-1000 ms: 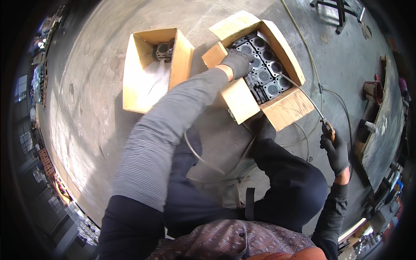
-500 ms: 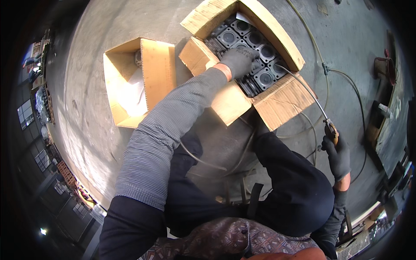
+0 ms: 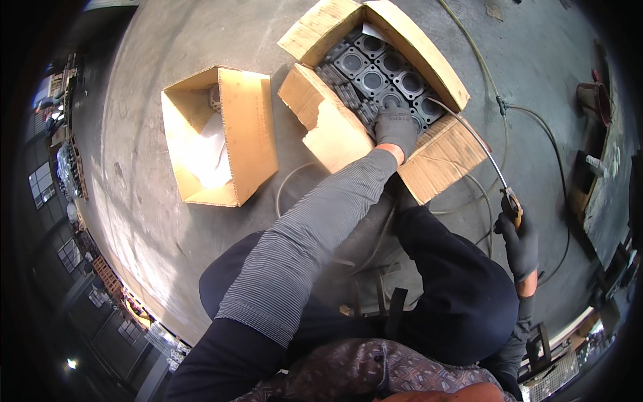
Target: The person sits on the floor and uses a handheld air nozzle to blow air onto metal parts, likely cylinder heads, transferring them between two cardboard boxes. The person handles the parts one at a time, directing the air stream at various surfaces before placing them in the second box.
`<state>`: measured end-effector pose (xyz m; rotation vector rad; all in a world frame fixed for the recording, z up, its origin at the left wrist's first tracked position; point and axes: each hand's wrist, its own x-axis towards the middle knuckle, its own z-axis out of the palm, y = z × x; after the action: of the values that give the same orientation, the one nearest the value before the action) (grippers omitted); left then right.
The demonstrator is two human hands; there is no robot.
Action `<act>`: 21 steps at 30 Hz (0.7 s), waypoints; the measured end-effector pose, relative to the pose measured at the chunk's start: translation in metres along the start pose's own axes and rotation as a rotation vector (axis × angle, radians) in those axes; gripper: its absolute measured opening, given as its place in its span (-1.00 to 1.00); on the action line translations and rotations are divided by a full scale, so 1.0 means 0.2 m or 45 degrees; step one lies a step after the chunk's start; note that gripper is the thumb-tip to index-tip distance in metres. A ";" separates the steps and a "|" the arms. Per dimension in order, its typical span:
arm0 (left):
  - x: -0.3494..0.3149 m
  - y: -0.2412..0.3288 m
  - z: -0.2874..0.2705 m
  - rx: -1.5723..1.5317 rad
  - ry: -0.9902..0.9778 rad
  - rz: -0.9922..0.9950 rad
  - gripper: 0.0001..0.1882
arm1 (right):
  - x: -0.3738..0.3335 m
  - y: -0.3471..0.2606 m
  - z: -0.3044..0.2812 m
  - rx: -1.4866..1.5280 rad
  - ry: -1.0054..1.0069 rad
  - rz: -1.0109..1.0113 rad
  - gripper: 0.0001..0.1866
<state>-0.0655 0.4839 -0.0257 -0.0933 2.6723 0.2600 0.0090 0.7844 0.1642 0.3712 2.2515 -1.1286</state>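
Observation:
My left hand (image 3: 396, 128), in a dark grey glove, reaches into an open cardboard box (image 3: 432, 161) in front of me. Its bent fingers grip a square grey metal casting (image 3: 388, 98) with a round hole; the palm hides part of that casting. Several similar castings (image 3: 372, 80) lie in rows around it, and finned ones show along the left side of the box. At the right, my gloved right hand (image 3: 521, 244) is closed around the orange handle of an air blow gun (image 3: 512, 203). Its long, bent metal nozzle (image 3: 479, 139) reaches over the box, tip above the castings.
A second cardboard box (image 3: 248, 134) stands to the left, with white sheet material (image 3: 213, 151) inside. A pale hose (image 3: 479, 57) runs over the concrete floor to a connector (image 3: 502, 104) on the right. A reddish container (image 3: 593, 100) stands at far right.
My left hand has moved right and nearer to me within the box, uncovering castings in the middle and left. My right hand and the blow gun have barely moved.

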 end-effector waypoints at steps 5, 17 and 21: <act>0.08 -0.05 0.27 -0.351 0.158 -0.026 -0.72 | -0.02 0.16 -0.03 0.075 -0.057 -0.033 -0.61; -0.02 -0.08 0.18 -1.427 0.274 -0.258 -0.48 | -0.14 -0.16 -0.18 0.254 -0.171 -0.168 -0.51; -0.14 -0.19 0.02 -2.602 0.267 0.193 -0.54 | -0.32 -0.47 -0.28 -0.042 -0.399 -0.011 -0.52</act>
<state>-0.0340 0.4475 -0.0224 -0.4924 1.3868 2.7830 -0.0068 0.7739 0.2892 0.1578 1.9949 -1.0710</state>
